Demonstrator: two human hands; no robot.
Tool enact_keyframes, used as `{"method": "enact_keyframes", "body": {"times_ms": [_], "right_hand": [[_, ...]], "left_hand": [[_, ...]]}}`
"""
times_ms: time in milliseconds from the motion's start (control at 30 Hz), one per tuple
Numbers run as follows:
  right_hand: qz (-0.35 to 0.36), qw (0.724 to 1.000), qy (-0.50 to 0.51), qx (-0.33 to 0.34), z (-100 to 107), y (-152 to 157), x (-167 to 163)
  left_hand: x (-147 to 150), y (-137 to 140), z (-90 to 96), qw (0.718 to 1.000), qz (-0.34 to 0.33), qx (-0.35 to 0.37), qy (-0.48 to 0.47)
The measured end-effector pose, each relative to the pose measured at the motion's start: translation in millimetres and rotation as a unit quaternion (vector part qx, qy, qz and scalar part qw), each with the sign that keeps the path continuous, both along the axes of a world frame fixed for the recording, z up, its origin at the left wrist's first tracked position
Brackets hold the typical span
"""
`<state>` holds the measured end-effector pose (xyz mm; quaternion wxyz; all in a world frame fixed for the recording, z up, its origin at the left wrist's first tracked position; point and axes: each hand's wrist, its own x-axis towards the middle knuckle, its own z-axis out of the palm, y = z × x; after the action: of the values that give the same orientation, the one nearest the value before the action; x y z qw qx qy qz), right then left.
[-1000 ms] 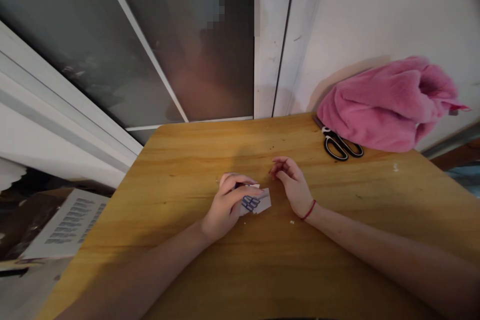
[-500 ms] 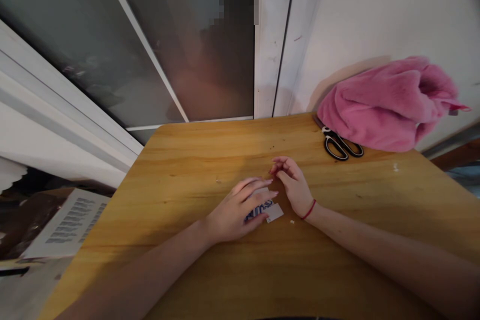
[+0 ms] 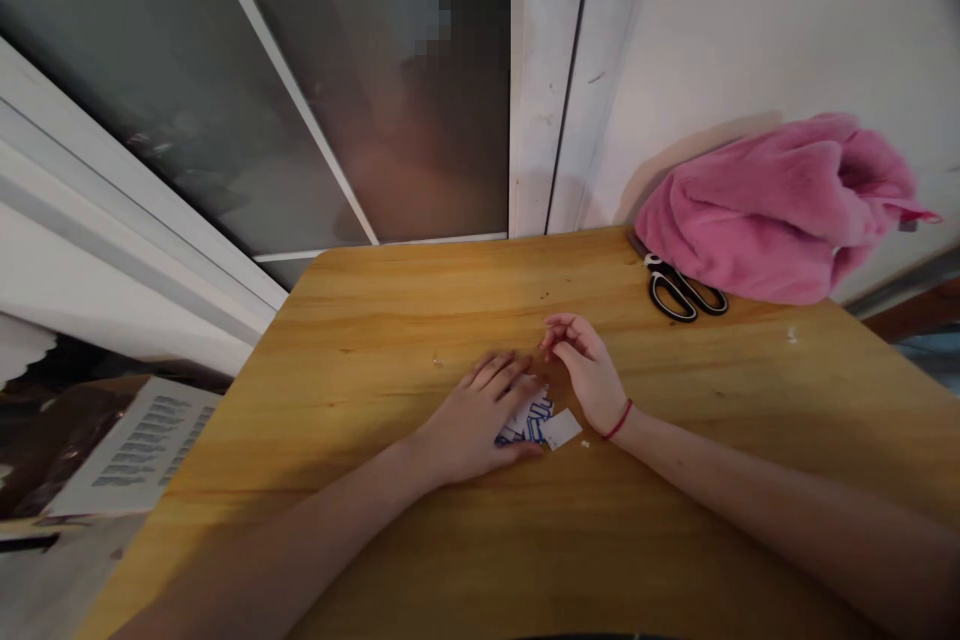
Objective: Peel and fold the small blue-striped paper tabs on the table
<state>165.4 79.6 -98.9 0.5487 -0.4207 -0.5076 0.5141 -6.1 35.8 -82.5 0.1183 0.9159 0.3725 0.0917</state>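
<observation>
My left hand point(image 3: 480, 420) lies palm down with its fingers spread over a small pile of white paper pieces with blue print point(image 3: 534, 417). It covers part of the pile. A plain white slip of paper point(image 3: 563, 429) sticks out at the pile's right side, beyond my left thumb. My right hand point(image 3: 589, 370) rests on its edge on the wooden table point(image 3: 465, 560), just right of the pile. Its fingers are loosely curved with the thumb bent towards them, and I see nothing held in it. A red string circles that wrist.
Black-handled scissors point(image 3: 679, 295) lie at the back right, partly under a pink plush bundle point(image 3: 780, 200) against the wall. Tiny scraps point(image 3: 586, 444) dot the tabletop. A sliding glass door point(image 3: 420, 120) stands behind the table, and an open cardboard box point(image 3: 142, 440) is at the left.
My left hand has drawn slightly back and flattened over the pile, uncovering more blue-printed paper. The white slip has shifted a little to the right. My right hand has barely moved.
</observation>
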Motion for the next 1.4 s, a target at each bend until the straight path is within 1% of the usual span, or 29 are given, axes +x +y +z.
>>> {"method": "enact_keyframes", "body": {"times_ms": [200, 400, 567, 767, 900, 1033, 1200, 1300, 1400], "right_hand": [[-0.005, 1.0, -0.011, -0.001, 2, -1, 0], [-0.004, 1.0, -0.001, -0.003, -1, 0, 0], [-0.003, 1.0, 0.003, -0.003, -1, 0, 0], [0.034, 0.999, 0.025, -0.005, 1, -1, -1], [0.037, 0.999, 0.034, -0.016, 1, -1, -1], [0.037, 0.998, 0.038, -0.018, 0, 0, -1], [0.042, 0.998, 0.044, -0.009, -3, 1, -1], [0.061, 0.998, 0.018, 0.012, -2, 1, 0], [0.128, 0.987, -0.076, 0.053, 0, -1, 2]], "left_hand": [[-2, 2, -1.8, 0.999, -0.03, -0.001, -0.026], [-2, 1, 0.0, 0.995, -0.046, -0.027, -0.089], [-3, 2, -4.7, 0.989, -0.052, -0.023, -0.138], [-4, 5, -10.8, 0.968, -0.022, -0.001, -0.248], [-4, 4, -8.7, 0.953, -0.028, -0.003, -0.301], [-4, 1, -5.4, 0.938, -0.024, 0.029, -0.344], [-8, -4, -0.4, 0.933, 0.012, 0.103, -0.346], [-9, -6, 1.9, 0.933, 0.026, 0.117, -0.338], [-10, -8, 3.4, 0.933, 0.041, 0.112, -0.341]]}}
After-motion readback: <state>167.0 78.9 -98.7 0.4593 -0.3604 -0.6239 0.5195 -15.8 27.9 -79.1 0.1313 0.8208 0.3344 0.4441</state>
